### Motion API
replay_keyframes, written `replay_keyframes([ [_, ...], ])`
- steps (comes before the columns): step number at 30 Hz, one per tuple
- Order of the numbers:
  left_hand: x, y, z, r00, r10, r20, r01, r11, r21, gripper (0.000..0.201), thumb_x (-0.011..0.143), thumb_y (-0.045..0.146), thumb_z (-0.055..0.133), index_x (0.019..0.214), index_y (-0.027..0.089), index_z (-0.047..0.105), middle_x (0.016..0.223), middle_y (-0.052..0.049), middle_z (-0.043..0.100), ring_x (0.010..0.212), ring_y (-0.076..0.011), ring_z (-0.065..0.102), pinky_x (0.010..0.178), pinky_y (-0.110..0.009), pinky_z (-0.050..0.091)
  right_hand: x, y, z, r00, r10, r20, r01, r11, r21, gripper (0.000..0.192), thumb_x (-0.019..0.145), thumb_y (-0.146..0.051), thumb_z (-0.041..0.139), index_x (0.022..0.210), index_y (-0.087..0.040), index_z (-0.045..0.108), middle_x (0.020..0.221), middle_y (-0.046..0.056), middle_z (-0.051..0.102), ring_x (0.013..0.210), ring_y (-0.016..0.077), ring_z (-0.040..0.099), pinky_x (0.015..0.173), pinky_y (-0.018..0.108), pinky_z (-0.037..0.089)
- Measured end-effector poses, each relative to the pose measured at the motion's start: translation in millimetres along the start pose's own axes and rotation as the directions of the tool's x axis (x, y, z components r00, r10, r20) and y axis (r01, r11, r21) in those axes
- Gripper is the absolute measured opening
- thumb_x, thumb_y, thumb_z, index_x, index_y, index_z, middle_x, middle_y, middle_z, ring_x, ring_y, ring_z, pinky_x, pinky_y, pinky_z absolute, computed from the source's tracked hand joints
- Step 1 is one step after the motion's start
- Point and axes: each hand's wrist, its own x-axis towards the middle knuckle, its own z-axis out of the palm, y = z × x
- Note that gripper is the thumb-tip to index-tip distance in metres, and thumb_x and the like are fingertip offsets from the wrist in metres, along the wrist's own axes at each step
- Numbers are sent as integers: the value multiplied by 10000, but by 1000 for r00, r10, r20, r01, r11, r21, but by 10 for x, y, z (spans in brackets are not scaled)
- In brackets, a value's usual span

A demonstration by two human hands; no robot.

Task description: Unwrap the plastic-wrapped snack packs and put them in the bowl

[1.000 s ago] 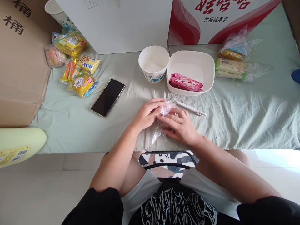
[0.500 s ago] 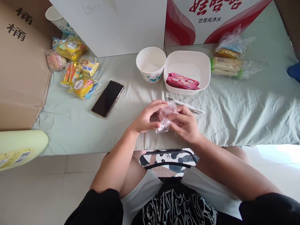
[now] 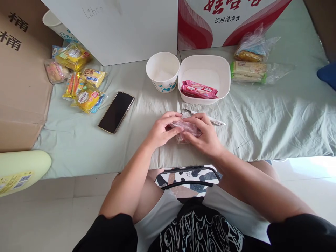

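Observation:
Between my two hands is a clear, pinkish plastic packet, low over the cloth near its front edge; what it contains I cannot make out. My left hand grips the packet's left side, thumb in front and fingers behind. From the right, my right hand pinches it with thumb and fingers. A slim white pen-like tool lies just behind my right hand, partly covered by it. Beyond stands a white rectangular tub with pink wafer packets inside, touching a white paper cup.
A phone lies left of my hands. Several wrapped snacks are piled by a cardboard box. White boxes stand at the back. Bagged food lies at the right; a pale green container is at front left.
Both hands have closed in on the packet and its film looks flatter, with a pinkish part showing below. The whole scene has shifted slightly left as the camera turned.

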Motion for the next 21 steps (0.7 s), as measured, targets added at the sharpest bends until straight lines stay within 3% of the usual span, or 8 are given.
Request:
replay_keyframes([
  [4, 13, -55, -56, 987, -64, -145, 58, 997, -46, 418, 850, 624, 736, 932, 215, 745, 1239, -114, 718, 1123, -265, 687, 945, -408, 564, -41, 15, -120, 992, -84, 97, 70, 988, 136, 557, 955, -572, 644, 1405, -254, 561, 1321, 138, 618, 1226, 299, 611, 1009, 483, 571],
  [8, 17, -126, -108, 955, -132, -265, 94, 984, -149, 426, 727, 585, 836, 831, 203, 679, 1364, -103, 653, 1206, -300, 655, 924, -395, 554, -86, 94, -218, 992, -82, 100, 60, 977, 203, 618, 929, -577, 689, 1448, -286, 523, 1454, 150, 526, 1372, 323, 530, 1009, 472, 586],
  [11, 28, -141, -67, 960, -178, -215, 97, 935, -340, 474, 635, 523, 910, 848, 210, 626, 1342, -90, 678, 1195, -292, 672, 898, -358, 556, -85, 120, -202, 989, -55, 139, 21, 972, 235, 666, 894, -560, 748, 1457, -292, 517, 1519, 158, 451, 1317, 307, 582, 998, 465, 608],
  [15, 41, -110, 31, 976, -211, -60, 148, 835, -530, 660, 592, 450, 959, 1109, 271, 589, 1156, -45, 754, 886, -192, 722, 746, -291, 562, -71, 112, -119, 981, -52, 187, 9, 975, 222, 703, 901, -553, 747, 1487, -278, 470, 1456, 165, 508, 1256, 302, 621, 939, 449, 636],
  [19, 37, -91, 81, 984, -171, -52, 135, 902, -411, 595, 692, 451, 895, 1187, 248, 635, 1157, -61, 748, 875, -178, 711, 754, -278, 570, -89, 126, -77, 990, -66, 128, 47, 989, 143, 769, 901, -550, 741, 1550, -298, 416, 1505, 174, 458, 1343, 340, 566, 934, 473, 635],
  [21, 27, -88, 101, 991, -119, -57, 99, 955, -278, 521, 772, 405, 828, 1229, 240, 642, 1235, -78, 732, 941, -189, 716, 785, -283, 577, -97, 130, -74, 992, -84, 89, 79, 995, 58, 658, 900, -511, 747, 1484, -305, 524, 1500, 162, 443, 1402, 363, 515, 991, 511, 610],
])
